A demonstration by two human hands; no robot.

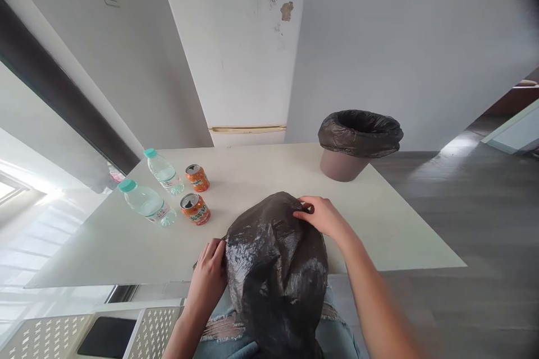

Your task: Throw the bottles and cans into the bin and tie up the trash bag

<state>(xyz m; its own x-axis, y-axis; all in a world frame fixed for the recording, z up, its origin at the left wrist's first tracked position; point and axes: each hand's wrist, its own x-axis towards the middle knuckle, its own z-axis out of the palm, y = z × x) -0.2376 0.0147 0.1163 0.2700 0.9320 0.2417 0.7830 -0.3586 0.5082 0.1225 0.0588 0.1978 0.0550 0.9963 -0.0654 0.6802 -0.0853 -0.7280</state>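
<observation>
Black plastic bag (275,269) spreads between left fingers (215,249) and right fingers (310,200), both pinching its sides.

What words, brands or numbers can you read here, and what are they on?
"Meiling": top of the fridge; the small characters before it are unclear.
Nearer orange can and farther orange can: printed, too small and blurred to read.
Nearer bottle and farther bottle: labels too small to read.
Held black bag: no lettering visible.

The bag (273,269) I saw remotely was black, bottles (145,202) clear with teal caps (127,185), cans (196,213) orange, bin (343,167) dusky brown, jeans (221,346) blue.
</observation>
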